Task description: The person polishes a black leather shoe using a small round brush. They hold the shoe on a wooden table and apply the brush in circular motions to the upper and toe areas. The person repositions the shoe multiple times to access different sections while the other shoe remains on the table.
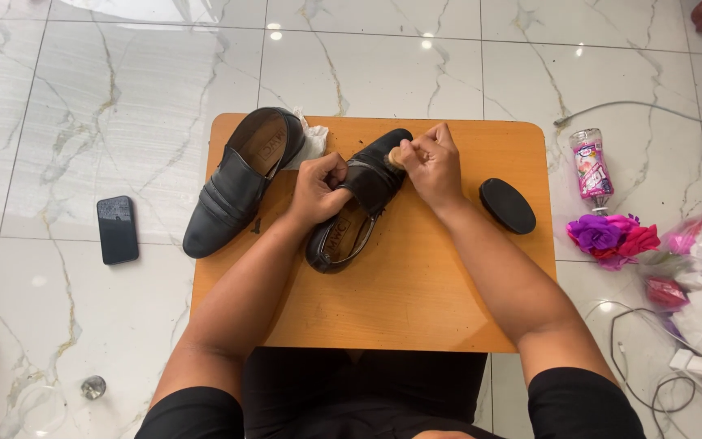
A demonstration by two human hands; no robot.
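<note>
Left hand (pixel 316 191) gripping shoe (pixel 357 213) on counter (pixel 416 284); right hand (pixel 432 162) pinching small brush (pixel 397 156) against its toe. Second shoe (pixel 241 180) lying left; black brush (pixel 507 206) sitting right.

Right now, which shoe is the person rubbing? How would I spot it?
Find the small orange wooden table on the marble floor. Two black shoes lie on it; take the shoe in the middle, gripped by the left hand while the right hand presses a small brush on its toe. The other shoe lies untouched at the table's left edge.
</note>
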